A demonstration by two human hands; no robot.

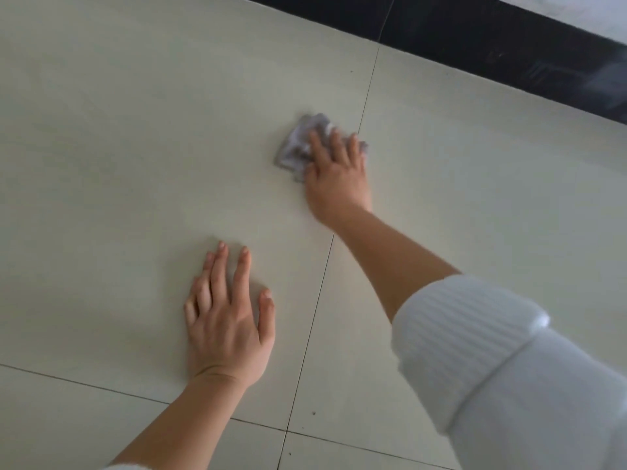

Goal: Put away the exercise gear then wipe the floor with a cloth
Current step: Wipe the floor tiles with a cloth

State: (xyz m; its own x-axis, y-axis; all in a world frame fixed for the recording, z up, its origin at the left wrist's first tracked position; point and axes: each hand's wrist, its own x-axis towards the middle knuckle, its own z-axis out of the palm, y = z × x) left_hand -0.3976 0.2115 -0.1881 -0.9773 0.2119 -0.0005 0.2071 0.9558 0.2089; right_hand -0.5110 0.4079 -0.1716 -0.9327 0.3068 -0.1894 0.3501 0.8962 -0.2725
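Note:
A crumpled grey cloth [297,147] lies on the pale tiled floor [135,147], a little above the middle of the view. My right hand [336,174] lies on top of the cloth with its fingers stretched out, pressing it to the tile beside a grout line. My left hand [227,317] rests flat on the floor nearer to me, fingers spread, holding nothing. The cloth's right part is hidden under my right hand. No exercise gear is in view.
A black skirting band [492,39] runs along the far right where the floor meets a wall. Grout lines cross the tiles near the bottom. A small dark speck [314,413] sits on the tile close to me.

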